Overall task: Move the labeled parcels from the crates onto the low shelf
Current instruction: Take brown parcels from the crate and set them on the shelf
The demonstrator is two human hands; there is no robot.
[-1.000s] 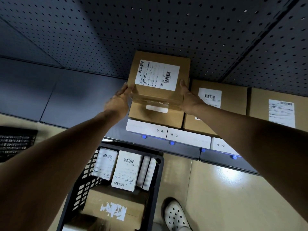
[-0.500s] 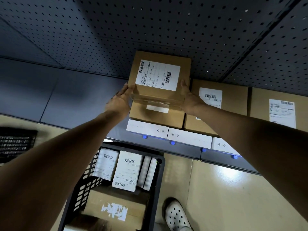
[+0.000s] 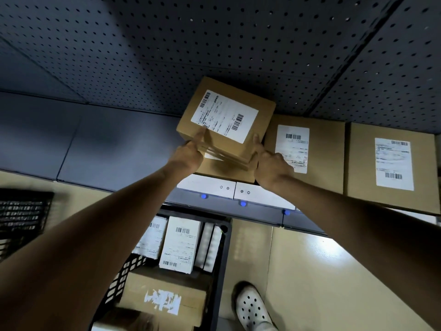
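- Top parcel (image 3: 226, 118): brown cardboard box with a white barcode label facing up. It is turned askew and sits on a second brown parcel. The left hand (image 3: 187, 155) pinches its near left corner, and a finger of the right hand (image 3: 272, 164) touches its near right edge.
- Lower parcel (image 3: 224, 170): brown and mostly covered, lying on the low shelf (image 3: 107, 149), a grey ledge.
- Two flat parcels (image 3: 327, 151) (image 3: 391, 168): brown, white labels up, side by side on the shelf to the right.
- Black crate (image 3: 223, 259): near, below the shelf edge. It holds upright white labeled boxes (image 3: 180, 244) and a brown box (image 3: 164, 299) with a torn label.
- Second crate (image 3: 23, 216): far left and blurred.
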